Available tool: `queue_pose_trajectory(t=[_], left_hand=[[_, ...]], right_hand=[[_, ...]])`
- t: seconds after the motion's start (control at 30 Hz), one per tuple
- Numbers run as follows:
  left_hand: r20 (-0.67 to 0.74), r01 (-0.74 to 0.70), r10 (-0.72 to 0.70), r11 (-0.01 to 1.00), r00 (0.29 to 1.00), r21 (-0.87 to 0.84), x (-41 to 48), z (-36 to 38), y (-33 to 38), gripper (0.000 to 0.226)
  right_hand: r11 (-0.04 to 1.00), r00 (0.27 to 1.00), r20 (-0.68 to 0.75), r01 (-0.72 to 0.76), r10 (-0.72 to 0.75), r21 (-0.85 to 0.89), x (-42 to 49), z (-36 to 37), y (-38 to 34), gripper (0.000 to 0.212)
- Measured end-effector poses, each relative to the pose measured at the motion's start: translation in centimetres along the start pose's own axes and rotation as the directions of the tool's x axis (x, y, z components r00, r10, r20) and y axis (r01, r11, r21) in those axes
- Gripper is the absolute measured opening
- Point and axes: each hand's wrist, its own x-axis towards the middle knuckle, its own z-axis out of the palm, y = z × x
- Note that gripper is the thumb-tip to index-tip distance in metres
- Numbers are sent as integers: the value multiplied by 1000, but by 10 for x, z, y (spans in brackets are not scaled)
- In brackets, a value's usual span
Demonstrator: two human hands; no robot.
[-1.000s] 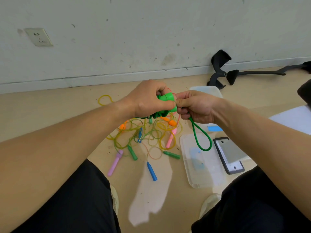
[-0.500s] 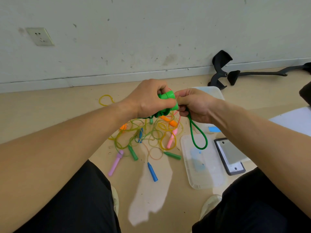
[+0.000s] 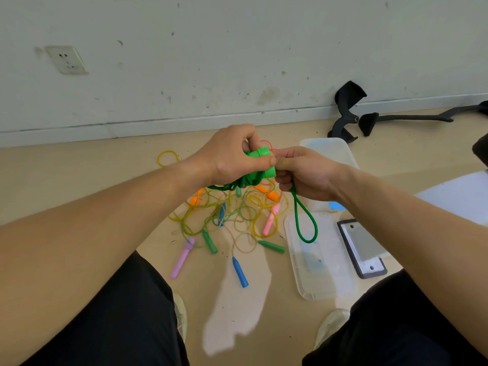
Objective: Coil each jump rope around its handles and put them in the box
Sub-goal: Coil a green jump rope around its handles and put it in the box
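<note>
My left hand (image 3: 232,157) grips the bright green handles (image 3: 260,154) of a jump rope, with dark green cord wound around them. Touching it from the right, my right hand (image 3: 303,173) pinches the green cord (image 3: 303,223), whose free loop hangs down below the fist. Under both hands, a tangle of thin ropes (image 3: 237,215) lies on the floor with orange, pink, green, blue and purple handles. The clear plastic box (image 3: 330,151) stands behind my right hand, partly hidden by it.
A clear box lid (image 3: 317,260) lies flat to the right of the tangle, with a dark-framed grey slab (image 3: 363,249) beside it. A black chair part (image 3: 346,109) leans at the wall. My knees in black trousers fill both lower corners.
The hanging green loop has grown shorter as cord is drawn up toward the handles. Both hands stay together above the tangle, barely shifted.
</note>
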Motion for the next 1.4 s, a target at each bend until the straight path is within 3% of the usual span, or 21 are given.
queue_pose_trajectory(t=[0.13,0.23,0.4,0.6,0.77,0.9,1.0,1.13,1.27,1.4], left_hand=[[2,18,-18,1000,1000,4,1,-7,0,32],[3,11,-11,1000,1000,-1,0,-10,2,33],[31,6,-6,1000,1000,-6,-4,-10,5,43],[58,-8,9,1000,998,-29,-5,-8,13,45],[120,-18,25,998,992,-55,-5,-5,12,29],[136,-14,27,995,990,-95,-9,-6,17,29],[137,1,13,995,991,-97,-12,-6,19,27],[144,9,7,994,990,-109,-14,-6,21,26],[136,10,3,995,991,-98,-13,-9,20,24],[159,-4,8,1000,987,-27,-15,-3,22,21]], right_hand=[[991,998,60,-43,36,123,0,2,1,22],[971,988,150,-55,20,231,0,-4,3,16],[978,961,278,-53,-5,200,5,-11,8,57],[975,931,365,-60,-23,215,11,-20,10,59],[986,929,369,-48,-16,162,14,-26,12,71],[984,908,419,-54,-22,168,11,-27,12,61],[990,905,426,-62,1,130,11,-27,13,64],[995,910,413,-31,-9,90,13,-25,12,56],[1000,938,346,14,-18,13,15,-20,12,62],[993,952,306,44,-9,-108,7,-19,6,23]])
